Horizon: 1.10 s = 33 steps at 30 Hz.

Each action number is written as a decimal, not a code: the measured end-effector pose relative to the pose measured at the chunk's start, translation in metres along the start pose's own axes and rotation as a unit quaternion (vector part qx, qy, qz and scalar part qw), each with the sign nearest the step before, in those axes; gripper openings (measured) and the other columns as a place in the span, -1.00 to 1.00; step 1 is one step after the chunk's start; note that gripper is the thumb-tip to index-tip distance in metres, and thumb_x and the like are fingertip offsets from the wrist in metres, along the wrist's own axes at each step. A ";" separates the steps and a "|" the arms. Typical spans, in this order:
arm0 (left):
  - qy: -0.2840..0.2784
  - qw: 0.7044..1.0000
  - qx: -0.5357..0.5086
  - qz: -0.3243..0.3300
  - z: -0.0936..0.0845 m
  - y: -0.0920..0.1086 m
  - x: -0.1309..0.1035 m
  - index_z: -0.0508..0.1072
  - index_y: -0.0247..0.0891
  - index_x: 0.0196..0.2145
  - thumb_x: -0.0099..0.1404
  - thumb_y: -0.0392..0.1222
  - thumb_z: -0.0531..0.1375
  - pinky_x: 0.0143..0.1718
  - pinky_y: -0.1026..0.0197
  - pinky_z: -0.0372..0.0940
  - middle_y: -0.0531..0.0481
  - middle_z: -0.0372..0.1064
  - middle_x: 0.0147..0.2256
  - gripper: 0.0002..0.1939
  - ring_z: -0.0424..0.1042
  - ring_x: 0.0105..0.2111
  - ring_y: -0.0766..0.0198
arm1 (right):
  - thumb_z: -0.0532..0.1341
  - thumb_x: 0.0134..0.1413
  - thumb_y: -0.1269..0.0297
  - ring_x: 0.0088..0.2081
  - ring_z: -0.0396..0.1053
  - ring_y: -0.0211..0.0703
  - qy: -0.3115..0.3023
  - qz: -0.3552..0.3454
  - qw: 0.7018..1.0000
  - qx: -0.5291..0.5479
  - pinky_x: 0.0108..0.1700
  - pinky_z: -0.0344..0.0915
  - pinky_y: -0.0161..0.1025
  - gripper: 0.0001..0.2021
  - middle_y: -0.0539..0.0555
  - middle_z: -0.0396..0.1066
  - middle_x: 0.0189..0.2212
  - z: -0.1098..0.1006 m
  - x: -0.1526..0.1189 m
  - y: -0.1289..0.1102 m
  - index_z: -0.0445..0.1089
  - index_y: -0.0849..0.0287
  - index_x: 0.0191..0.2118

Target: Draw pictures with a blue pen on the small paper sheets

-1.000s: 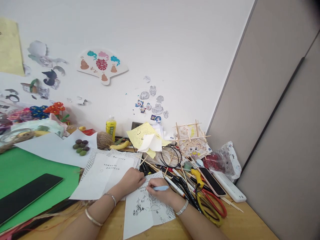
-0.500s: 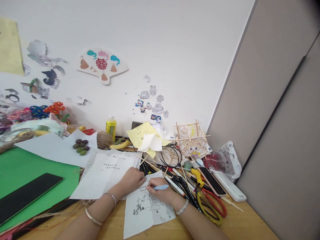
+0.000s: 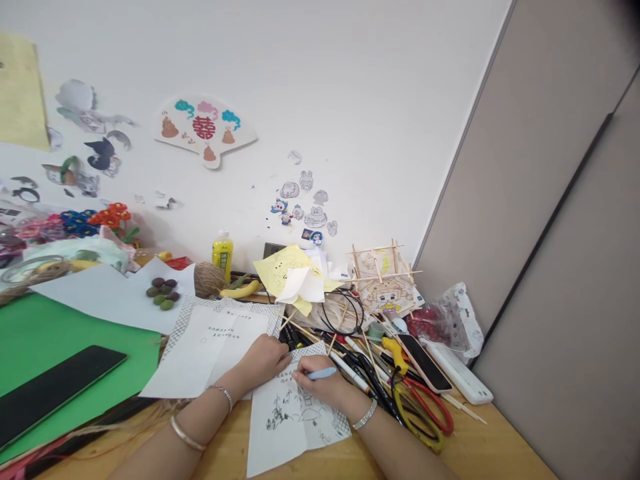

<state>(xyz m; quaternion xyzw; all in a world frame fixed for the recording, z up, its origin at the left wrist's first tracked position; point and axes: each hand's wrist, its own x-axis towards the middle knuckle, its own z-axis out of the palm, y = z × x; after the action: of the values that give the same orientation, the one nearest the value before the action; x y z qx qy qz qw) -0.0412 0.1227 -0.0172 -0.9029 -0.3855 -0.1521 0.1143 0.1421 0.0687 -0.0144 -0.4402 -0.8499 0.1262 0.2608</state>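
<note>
In my right hand is a light-blue pen, its fingers closed round the barrel. The pen's tip end is hidden by the fingers, over handwritten lines on a folded white sheet. Black ink plant drawings and a cross-hatched border mark this sheet. My left hand rests back up at the sheet's upper left edge, its bent fingers mostly hidden from view. Under the left wrist and forearm lies a second sheet with several written lines and hatched corners.
Markers, scissors, a phone and a white power strip crowd the right. Behind are a yellow bottle, a twine ball and a stick frame. A black tablet-like slab lies on green board at left.
My right hand and the pen have shifted very slightly. The left hand and both sheets look the same.
</note>
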 end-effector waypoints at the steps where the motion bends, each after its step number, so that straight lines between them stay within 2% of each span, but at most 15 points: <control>1: 0.000 1.000 0.001 0.000 0.000 0.000 0.000 0.37 -0.26 -0.57 0.29 -0.16 -0.02 -0.45 0.24 0.11 -0.05 0.41 -0.56 -0.67 0.39 -0.52 0.21 | 0.15 0.09 0.34 -0.46 0.25 -0.29 -0.003 0.000 1.000 0.003 -0.43 0.07 -0.39 -0.85 -0.06 0.34 -0.54 0.000 0.000 -0.001 0.32 0.20 -0.49; 33: 0.003 1.000 -0.012 -0.002 0.001 -0.001 0.001 0.35 -0.26 -0.58 0.28 -0.15 -0.02 -0.44 0.22 0.13 -0.04 0.40 -0.57 -0.67 0.37 -0.53 0.22 | 0.15 0.10 0.32 -0.46 0.25 -0.28 -0.006 0.002 1.000 -0.016 -0.43 0.07 -0.38 -0.83 -0.07 0.34 -0.54 0.002 0.001 0.003 0.32 0.20 -0.49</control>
<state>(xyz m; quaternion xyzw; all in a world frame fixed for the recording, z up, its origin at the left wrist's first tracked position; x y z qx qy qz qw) -0.0409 0.1240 -0.0182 -0.9029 -0.3849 -0.1599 0.1047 0.1423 0.0715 -0.0173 -0.4452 -0.8523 0.1159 0.2489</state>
